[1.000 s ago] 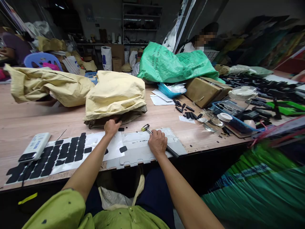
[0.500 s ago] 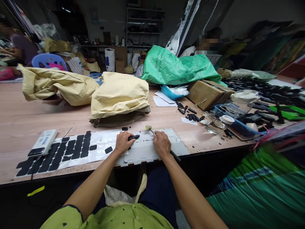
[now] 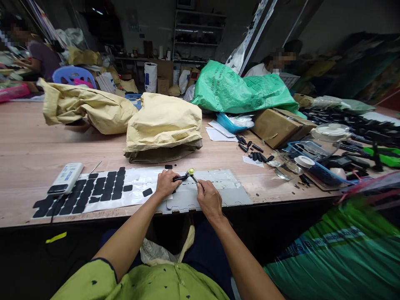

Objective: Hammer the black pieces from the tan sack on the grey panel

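Note:
My left hand point(image 3: 166, 183) pinches a small black stick-shaped part point(image 3: 180, 178) and holds it level over a grey metal plate point(image 3: 218, 192) at the table's front edge. My right hand point(image 3: 209, 199) grips a small hammer with a brass-coloured head point(image 3: 190, 172); the head hovers just at the part's right end. To the left of the plate lies a white sheet point(image 3: 137, 189) carrying several black rectangular pads point(image 3: 93, 195).
A white remote-like device point(image 3: 66, 178) rests on the sheet's left end. Yellow sacks point(image 3: 162, 123), a green bag point(image 3: 240, 89), a cardboard box point(image 3: 279, 127), loose black parts point(image 3: 254, 153) and a blue tray point(image 3: 308, 160) crowd the wooden table. Other people sit far left and behind the green bag.
My left hand drew back from under the yellow sack with a black part and brought it to the plate. My right hand lifted the hammer, so its head now meets the part.

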A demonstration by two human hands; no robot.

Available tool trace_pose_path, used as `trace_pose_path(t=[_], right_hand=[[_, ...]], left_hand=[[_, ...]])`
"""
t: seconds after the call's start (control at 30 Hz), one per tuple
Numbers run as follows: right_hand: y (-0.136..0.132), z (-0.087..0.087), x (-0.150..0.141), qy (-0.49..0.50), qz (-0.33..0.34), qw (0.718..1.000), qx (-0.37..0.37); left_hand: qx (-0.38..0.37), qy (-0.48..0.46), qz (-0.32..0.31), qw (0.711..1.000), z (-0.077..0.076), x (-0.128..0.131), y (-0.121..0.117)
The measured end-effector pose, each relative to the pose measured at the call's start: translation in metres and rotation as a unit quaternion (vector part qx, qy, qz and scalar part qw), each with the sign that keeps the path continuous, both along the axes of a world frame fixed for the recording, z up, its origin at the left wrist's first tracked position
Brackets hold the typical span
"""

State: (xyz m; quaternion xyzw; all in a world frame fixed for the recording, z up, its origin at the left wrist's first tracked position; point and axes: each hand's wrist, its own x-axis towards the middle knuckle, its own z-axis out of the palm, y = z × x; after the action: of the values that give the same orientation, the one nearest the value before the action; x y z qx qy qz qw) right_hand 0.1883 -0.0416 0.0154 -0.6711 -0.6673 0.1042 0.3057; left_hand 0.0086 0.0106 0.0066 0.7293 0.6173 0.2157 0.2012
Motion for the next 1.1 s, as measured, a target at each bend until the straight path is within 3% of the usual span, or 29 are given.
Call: trace_pose_path(t=[0.27, 0.57, 0.83, 0.93, 1.03, 1.1], right_hand=[[-0.002, -0.004, -0.013, -0.019, 0.05, 0.999, 0.003], [0.05, -0.015, 0.025, -0.156, -0.084, 0.984, -0.036], [0.051, -0.025, 0.023, -0.201, -0.101, 0.974, -0.029], [0.052, -0.024, 0.023, -0.205, -0.103, 0.973, -0.029], [0.052, -0.025, 0.023, -0.208, -0.108, 0.972, -0.02], [0.052, -0.026, 0.023, -0.209, -0.109, 0.972, -0.016]], left_hand=[[0.002, -0.001, 0.009, 1.0, -0.001, 0.001, -0.001], [0.005, 0.001, 0.01, 1.0, -0.001, 0.003, -0.003], [0.003, -0.023, -0.006, 1.0, 0.006, -0.001, -0.004], [0.011, -0.08, -0.05, 0.995, 0.013, -0.006, -0.035], [-0.026, -0.145, -0.13, 0.98, 0.014, -0.013, -0.091], [-0.064, -0.145, -0.186, 0.97, 0.006, -0.019, -0.129]])
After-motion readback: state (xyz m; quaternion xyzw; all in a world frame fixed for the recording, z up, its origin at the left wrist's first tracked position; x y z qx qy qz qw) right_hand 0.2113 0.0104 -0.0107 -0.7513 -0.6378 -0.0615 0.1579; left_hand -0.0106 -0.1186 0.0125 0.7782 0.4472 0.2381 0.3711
